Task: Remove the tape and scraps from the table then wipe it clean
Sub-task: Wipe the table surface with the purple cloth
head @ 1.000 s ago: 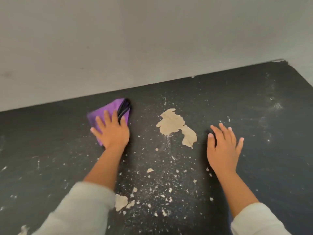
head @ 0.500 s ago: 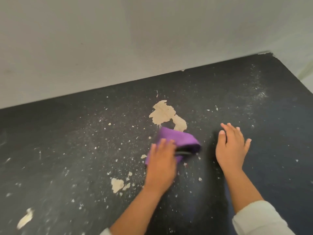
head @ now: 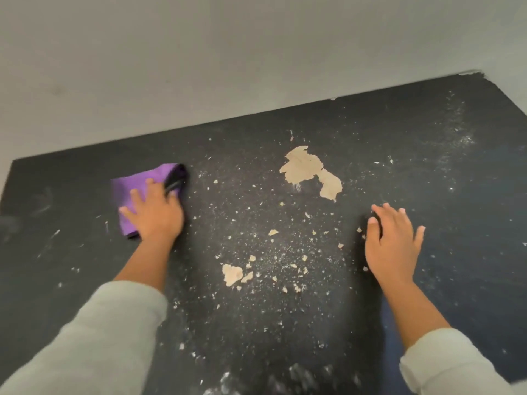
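A folded purple cloth (head: 139, 183) with a black edge lies on the black table (head: 427, 172) at the left. My left hand (head: 155, 212) presses flat on the cloth with fingers spread. My right hand (head: 395, 240) rests flat on the table at the right, fingers straight, holding nothing. A large beige patch (head: 309, 171) sits on the table between and beyond my hands. A smaller beige scrap (head: 232, 274) lies nearer to me, among many pale crumbs and white dust spread over the middle of the surface.
A plain grey wall (head: 228, 52) runs along the table's far edge. The table's left edge shows at the far left and its right corner at the upper right. White smears mark the near edge at the bottom.
My left hand has swept the purple cloth from the middle of the table, beside my right hand, back to the far left. My right hand has stayed flat in place.
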